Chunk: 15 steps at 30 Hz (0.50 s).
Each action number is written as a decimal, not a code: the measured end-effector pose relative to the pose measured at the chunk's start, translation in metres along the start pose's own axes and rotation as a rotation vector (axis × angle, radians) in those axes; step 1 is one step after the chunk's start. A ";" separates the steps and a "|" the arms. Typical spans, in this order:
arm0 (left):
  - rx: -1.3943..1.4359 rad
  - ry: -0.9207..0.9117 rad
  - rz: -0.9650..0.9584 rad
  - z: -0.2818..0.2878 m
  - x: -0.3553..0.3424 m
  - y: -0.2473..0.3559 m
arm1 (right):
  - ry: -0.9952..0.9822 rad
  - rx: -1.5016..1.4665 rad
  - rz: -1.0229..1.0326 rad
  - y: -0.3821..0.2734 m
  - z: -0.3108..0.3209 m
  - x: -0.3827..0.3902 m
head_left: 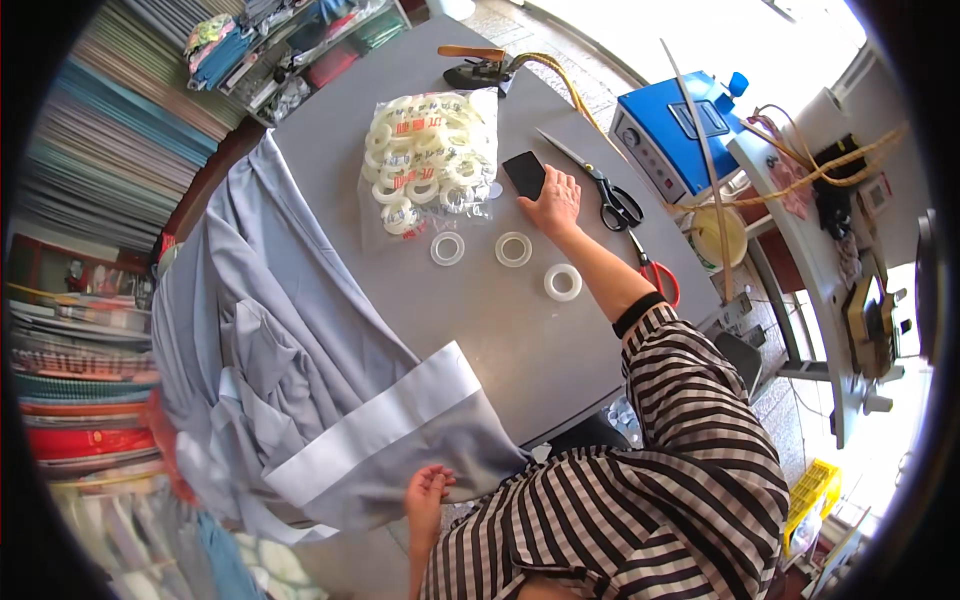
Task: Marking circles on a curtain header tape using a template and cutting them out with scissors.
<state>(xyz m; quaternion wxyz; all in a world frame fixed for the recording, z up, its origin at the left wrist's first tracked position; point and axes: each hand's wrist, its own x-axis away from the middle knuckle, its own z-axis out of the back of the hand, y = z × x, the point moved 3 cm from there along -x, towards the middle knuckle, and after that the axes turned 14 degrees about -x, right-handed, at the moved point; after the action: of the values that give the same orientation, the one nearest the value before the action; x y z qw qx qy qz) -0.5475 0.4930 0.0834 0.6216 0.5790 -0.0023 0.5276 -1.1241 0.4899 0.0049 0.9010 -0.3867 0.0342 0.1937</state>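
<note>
A dark smartphone [524, 176] lies on the grey tabletop, and my right hand [556, 203] grips its near right corner, thumb at the lower edge. Close to the cloth's near edge, my left hand [428, 492] has its fingers curled inward; whether they pinch the cloth is hidden. The grey-blue curtain cloth [305, 290] drapes over the table's left side, with a pale stiff band [375, 424] along it. Three loose plastic rings, a clear one [447, 248], another clear one [513, 250] and a white one [563, 282], lie below a clear bag of rings [430, 160].
Black-handled scissors [607, 190] and red-handled snips [655, 277] lie at the right edge of the table [480, 335]. An iron [478, 72] with a cord stands at the far end. Beyond the right edge is a blue machine [668, 130]. Fabric shelves [120, 130] line the left.
</note>
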 end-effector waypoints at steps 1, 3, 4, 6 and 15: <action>0.026 -0.003 0.050 -0.010 0.003 0.005 | 0.010 -0.005 0.051 0.000 -0.003 -0.001; 0.023 -0.005 0.060 -0.029 -0.002 0.021 | 0.004 -0.013 0.101 0.001 -0.005 -0.005; 0.008 -0.017 0.049 -0.037 -0.005 0.031 | 0.021 -0.054 0.098 0.002 -0.001 -0.006; 0.004 -0.018 0.031 -0.049 -0.011 0.048 | 0.014 -0.105 0.103 0.001 -0.005 -0.009; -0.021 -0.028 -0.103 -0.074 -0.046 0.091 | 0.038 -0.176 0.151 0.011 -0.002 -0.009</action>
<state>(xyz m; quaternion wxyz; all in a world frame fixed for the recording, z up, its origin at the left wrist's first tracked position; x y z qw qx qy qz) -0.6733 0.4956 0.0961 0.6540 0.5792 0.0134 0.4865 -1.1363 0.4925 -0.0024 0.8455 -0.4644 0.0631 0.2559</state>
